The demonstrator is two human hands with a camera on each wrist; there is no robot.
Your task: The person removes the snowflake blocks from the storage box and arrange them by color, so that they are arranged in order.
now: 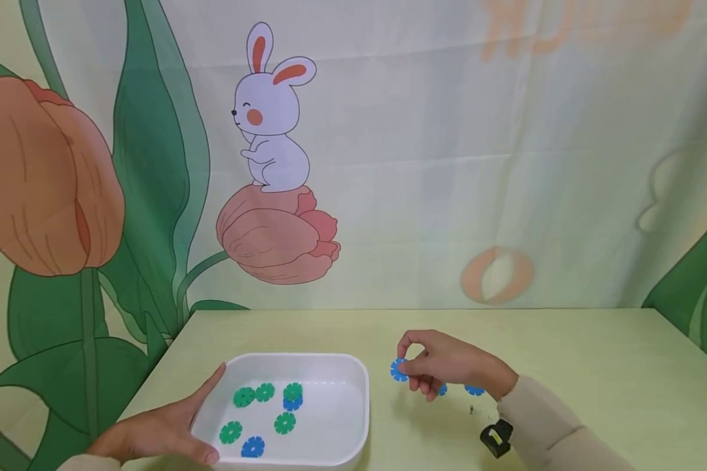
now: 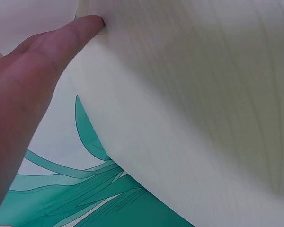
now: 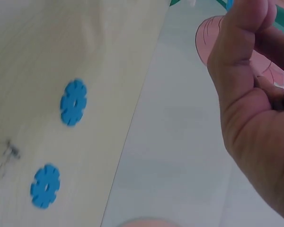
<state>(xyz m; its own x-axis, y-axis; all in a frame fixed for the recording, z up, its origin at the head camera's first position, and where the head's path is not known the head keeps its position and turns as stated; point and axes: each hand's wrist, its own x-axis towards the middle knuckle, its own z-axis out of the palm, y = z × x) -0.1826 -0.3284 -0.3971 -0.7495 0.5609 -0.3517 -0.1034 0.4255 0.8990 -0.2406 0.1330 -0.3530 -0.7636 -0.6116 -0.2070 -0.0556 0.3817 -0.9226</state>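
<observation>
Between thumb and fingertip, my right hand (image 1: 448, 360) pinches a blue notched plastic disc (image 1: 398, 369) above the table, to the right of a white tray (image 1: 361, 418). My left hand (image 1: 165, 422) grips the tray's left end, thumb at the near corner and a finger along the far-left corner. Several green notched discs (image 1: 231, 432) and two blue ones (image 1: 253, 447) lie in the tray; a green disc (image 1: 292, 391) partly covers one of the blue ones. In the right wrist view, the held disc is nearly all hidden behind the fingers.
Two more blue discs lie on the table under the right forearm, an upper one (image 3: 74, 102) and a lower one (image 3: 45, 186). A dark smudge (image 3: 11, 150) marks the tabletop beside them. Behind the table (image 1: 565, 366) hangs a printed cloth (image 1: 400, 163) with a rabbit and tulips.
</observation>
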